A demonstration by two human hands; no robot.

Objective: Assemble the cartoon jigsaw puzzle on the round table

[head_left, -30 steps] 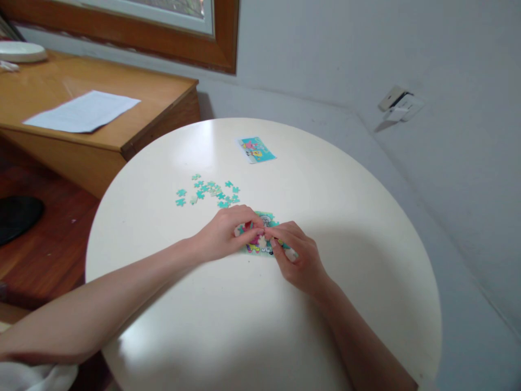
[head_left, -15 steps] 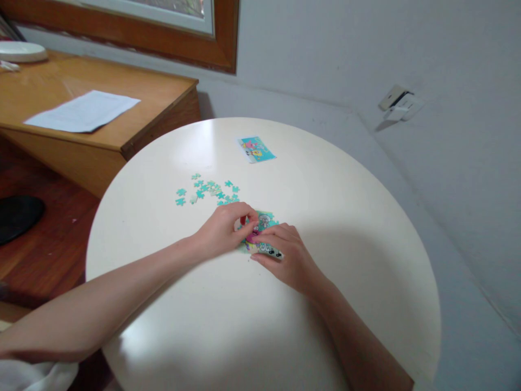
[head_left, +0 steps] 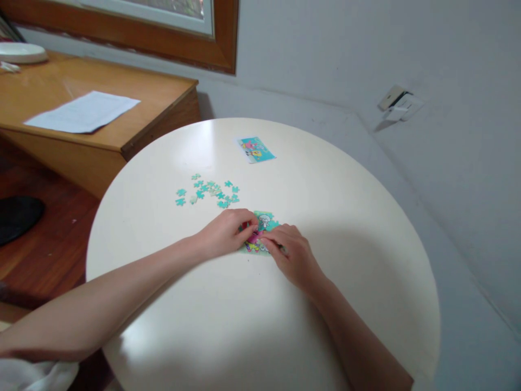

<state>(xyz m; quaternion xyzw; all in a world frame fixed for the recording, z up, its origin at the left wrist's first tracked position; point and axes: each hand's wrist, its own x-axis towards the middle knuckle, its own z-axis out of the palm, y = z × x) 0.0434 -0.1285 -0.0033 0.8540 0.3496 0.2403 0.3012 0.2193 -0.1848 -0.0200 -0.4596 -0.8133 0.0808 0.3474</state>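
Left hand (head_left: 228, 232) and right hand (head_left: 296, 256) are positioning thumbs near fingertips, any clamping indeterminate, puzzle (head_left: 265, 219) lying directly beneath

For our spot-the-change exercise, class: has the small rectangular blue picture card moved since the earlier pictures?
No: the card shows no shift either way, judged against the far edge of the round white table.
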